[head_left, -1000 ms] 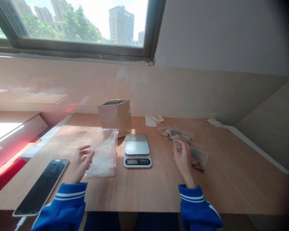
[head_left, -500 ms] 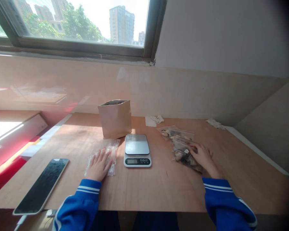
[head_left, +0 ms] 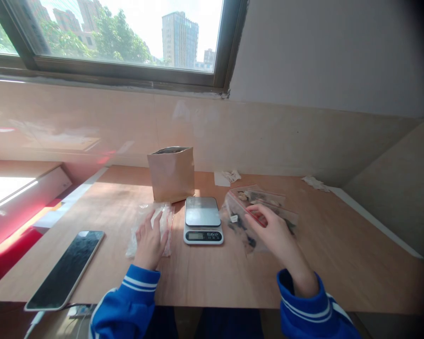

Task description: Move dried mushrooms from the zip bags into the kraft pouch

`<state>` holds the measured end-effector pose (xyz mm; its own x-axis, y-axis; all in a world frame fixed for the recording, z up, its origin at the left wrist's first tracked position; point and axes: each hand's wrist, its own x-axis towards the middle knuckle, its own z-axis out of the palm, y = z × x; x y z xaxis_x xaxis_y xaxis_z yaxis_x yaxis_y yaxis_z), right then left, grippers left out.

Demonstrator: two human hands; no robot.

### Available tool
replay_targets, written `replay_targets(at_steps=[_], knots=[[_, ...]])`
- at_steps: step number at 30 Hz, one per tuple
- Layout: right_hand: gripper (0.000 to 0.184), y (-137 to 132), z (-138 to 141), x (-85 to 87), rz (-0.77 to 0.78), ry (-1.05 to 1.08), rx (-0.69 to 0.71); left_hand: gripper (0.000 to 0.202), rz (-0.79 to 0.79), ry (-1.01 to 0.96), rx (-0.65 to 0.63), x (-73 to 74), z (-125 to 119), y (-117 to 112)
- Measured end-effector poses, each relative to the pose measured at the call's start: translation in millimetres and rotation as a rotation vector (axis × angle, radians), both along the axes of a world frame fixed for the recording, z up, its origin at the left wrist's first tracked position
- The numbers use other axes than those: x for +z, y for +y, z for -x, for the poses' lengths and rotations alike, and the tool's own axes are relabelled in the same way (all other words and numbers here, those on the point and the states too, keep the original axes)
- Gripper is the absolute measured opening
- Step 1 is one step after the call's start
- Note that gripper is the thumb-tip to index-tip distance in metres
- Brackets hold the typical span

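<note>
My right hand (head_left: pixel 270 228) pinches the red-edged top of a clear zip bag (head_left: pixel 238 216), which holds dark pieces and a small white one. The bag is lifted and tilted, just right of a white kitchen scale (head_left: pixel 203 219) with a steel plate. Behind it, more zip bags (head_left: pixel 268 197) with brown and dark contents lie on the table. My left hand (head_left: pixel 150 240) has its fingers spread over flat clear plastic bags (head_left: pixel 136 235) left of the scale; whether it touches them I cannot tell.
A brown paper pouch (head_left: pixel 171 175), its top gaping, stands behind the scale. A phone (head_left: pixel 65 270) with a cable lies at the left front edge of the wooden table (head_left: pixel 212 282). Crumpled tissue (head_left: pixel 232 176) and another white scrap (head_left: pixel 316 182) lie near the wall.
My right hand has picked up the top zip bag from the pile and moved it left toward the scale. My left hand has risen a little and shifted right.
</note>
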<state>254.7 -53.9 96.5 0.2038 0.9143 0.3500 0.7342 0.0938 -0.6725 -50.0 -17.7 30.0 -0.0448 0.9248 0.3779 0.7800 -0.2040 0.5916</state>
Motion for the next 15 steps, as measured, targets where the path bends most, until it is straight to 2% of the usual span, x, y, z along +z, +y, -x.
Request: replay_targets(at_steps=[2, 3, 5, 6, 9, 12, 15], knots=[[0.021, 5, 32, 3.9, 0.005, 0.104, 0.088, 0.028, 0.029, -0.279, -0.169, 20.9, -19, -13], [0.023, 7, 47, 5.0, 0.010, 0.155, 0.121, 0.025, 0.123, -0.434, -0.266, 30.5, -29, -20], [0.028, 11, 76, 5.8, 0.042, 0.299, 0.208, 0.030, 0.308, -0.686, -0.436, 45.7, -47, -31], [0.030, 12, 88, 5.3, 0.075, 0.410, 0.292, 0.032, 0.349, -0.780, -0.474, 50.9, -53, -35], [0.035, 14, 114, 0.8, 0.174, 0.670, 0.530, 0.035, 0.344, -0.946, -0.450, 57.3, -60, -38], [0.038, 13, 124, -6.5, 0.218, 0.740, 0.609, 0.036, 0.334, -1.021, -0.373, 55.4, -54, -34], [0.036, 13, 124, -13.8, 0.306, 0.885, 0.742, 0.033, 0.355, -1.036, -0.358, 50.4, -47, -30]])
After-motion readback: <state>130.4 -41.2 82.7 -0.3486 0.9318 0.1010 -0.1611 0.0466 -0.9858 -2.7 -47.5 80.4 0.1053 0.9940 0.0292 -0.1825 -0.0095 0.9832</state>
